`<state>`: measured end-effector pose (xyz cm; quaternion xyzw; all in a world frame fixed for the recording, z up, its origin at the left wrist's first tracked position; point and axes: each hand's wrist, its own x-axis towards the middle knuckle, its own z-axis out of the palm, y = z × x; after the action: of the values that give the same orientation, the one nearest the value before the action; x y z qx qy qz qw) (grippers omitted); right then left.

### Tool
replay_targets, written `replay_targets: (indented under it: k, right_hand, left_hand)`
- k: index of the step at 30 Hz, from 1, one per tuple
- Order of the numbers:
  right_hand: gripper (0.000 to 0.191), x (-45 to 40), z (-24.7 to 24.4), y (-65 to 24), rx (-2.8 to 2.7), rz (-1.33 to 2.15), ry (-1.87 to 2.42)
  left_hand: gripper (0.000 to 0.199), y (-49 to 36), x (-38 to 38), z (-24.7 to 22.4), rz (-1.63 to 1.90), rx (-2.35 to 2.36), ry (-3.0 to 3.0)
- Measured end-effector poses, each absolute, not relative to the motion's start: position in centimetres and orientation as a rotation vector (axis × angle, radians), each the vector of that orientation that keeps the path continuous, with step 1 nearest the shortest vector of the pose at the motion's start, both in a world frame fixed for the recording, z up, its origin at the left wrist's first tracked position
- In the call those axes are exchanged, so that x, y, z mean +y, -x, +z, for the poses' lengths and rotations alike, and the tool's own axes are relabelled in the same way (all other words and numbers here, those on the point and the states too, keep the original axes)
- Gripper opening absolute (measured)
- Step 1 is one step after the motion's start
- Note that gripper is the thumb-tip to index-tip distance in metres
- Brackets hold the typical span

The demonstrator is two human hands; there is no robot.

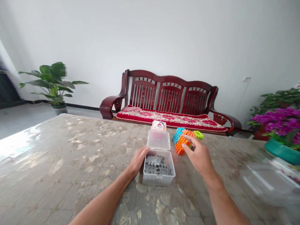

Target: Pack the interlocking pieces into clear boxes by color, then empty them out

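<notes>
A clear plastic box [158, 179] stands on the table with its lid [158, 139] flipped back. Grey toothed plastic pieces [156, 165] lie inside it. My left hand [139, 158] grips the box at its back left corner, its fingertips partly hidden. To the right of the box sits a cluster of interlocking plastic blocks: an orange part [180, 146], a blue part [178, 134] and a lime green part [198, 135]. My right hand [198, 153] is over the orange part, thumb and forefinger apart; whether they touch it I cannot tell.
Behind the lid is a small box with a printed label [159, 125]. A patterned cloth [82, 175] covers the table. At the right are a clear plastic container [262, 181] and purple flowers in a teal pot [281, 151]. A wooden bench [168, 93] stands beyond the table.
</notes>
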<state>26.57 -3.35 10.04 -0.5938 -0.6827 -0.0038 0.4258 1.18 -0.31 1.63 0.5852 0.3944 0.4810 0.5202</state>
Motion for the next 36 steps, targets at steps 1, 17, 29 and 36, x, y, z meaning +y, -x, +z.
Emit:
replay_targets:
  k: [1, 17, 29, 36]
  right_hand:
    - [0.039, -3.0, 10.2, -28.1, -1.649, -0.076, 1.535]
    - [0.058, -1.2, 6.6, -33.8, -1.531, -0.230, 2.370]
    - [0.052, -0.8, 5.9, -34.4, -1.424, -0.185, 2.353]
    - [0.054, -0.6, 5.6, -35.3, -1.293, -0.135, 2.275]
  left_hand:
    - [0.046, -1.2, -0.3, 1.6, 1.152, 0.946, -1.404]
    - [0.051, -0.9, -0.2, 1.9, 1.121, 1.026, -1.483]
    - [0.052, -0.9, -0.4, 2.0, 1.120, 1.026, -1.471]
    - [0.053, -1.0, -0.4, 2.1, 1.119, 1.016, -1.455]
